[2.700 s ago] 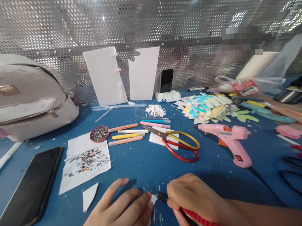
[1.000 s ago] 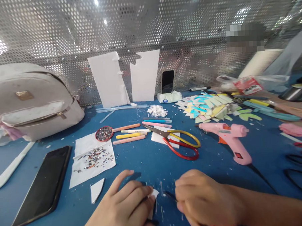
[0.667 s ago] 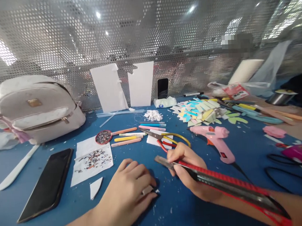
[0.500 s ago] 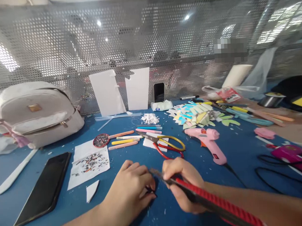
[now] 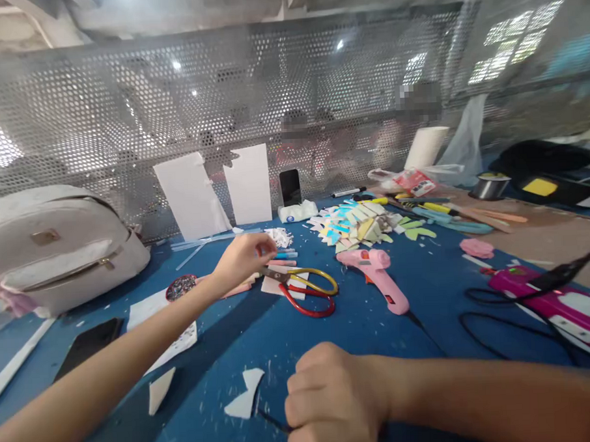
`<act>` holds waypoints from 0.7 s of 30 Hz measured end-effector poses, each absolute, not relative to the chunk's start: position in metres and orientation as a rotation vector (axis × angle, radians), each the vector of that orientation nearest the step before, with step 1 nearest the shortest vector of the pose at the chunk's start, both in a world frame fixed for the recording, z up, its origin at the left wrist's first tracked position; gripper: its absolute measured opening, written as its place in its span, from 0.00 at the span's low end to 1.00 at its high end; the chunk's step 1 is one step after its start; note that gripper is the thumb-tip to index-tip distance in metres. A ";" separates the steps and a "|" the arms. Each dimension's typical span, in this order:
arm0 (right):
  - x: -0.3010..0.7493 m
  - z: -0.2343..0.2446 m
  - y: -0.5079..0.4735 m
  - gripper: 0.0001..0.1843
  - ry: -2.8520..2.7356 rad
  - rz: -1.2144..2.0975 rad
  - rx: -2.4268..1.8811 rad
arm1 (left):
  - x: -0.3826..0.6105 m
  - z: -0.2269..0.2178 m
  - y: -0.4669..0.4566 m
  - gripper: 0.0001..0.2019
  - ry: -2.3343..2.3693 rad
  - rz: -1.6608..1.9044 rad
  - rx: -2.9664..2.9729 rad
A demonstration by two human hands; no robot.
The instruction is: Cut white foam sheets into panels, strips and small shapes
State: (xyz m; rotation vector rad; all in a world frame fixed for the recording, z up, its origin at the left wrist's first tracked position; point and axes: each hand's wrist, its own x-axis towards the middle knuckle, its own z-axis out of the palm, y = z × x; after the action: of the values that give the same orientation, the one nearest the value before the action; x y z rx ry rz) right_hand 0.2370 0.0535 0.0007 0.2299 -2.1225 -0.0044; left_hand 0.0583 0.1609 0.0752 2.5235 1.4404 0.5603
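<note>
Toward the near edge of the tabletop (image 5: 281,342) lies a white cutout (image 5: 246,396); toward the far edge, the left hand (image 5: 242,256) hovers near white scraps (image 5: 282,238), fingers curled, contents impossible to tell; nearest, the right hand (image 5: 329,402) clenches a dark-bladed cutter (image 5: 273,422).

From my end I can read no words or numbers. On the backpack (image 5: 81,240), at the frame's left, the metal plate (image 5: 45,237) is too blurred; a blue mark (image 5: 290,218) on the white soft pack (image 5: 302,211), mid-frame, and marking on the red packet (image 5: 413,182), right of centre, are too small.
</note>
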 end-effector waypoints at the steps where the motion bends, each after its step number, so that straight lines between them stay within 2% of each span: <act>1: 0.237 0.000 0.054 0.05 -2.129 -0.012 0.227 | 0.065 0.077 0.177 0.09 1.465 0.575 2.557; 5: 0.238 0.002 0.056 0.05 -2.165 -0.041 0.241 | 0.085 0.074 0.227 0.12 1.532 0.599 2.684; 9: 0.238 0.005 0.056 0.05 -2.156 -0.010 0.239 | 0.085 0.068 0.229 0.15 1.486 0.597 2.818; 12: 0.237 0.007 0.055 0.07 -2.134 0.032 0.230 | 0.067 0.069 0.195 0.13 1.458 0.612 2.866; 15: 0.237 0.008 0.054 0.09 -2.148 0.046 0.204 | 0.040 0.073 0.143 0.20 1.432 0.569 2.867; 21: 0.236 0.011 0.054 0.08 -2.174 0.058 0.210 | -0.015 0.054 0.043 0.09 1.410 0.525 2.767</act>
State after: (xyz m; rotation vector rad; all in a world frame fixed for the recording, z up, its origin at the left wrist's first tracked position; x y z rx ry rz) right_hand 0.2362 0.0536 0.0114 0.2102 -2.1738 0.0579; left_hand -0.0154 0.0431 0.0542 2.7666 1.4101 0.5248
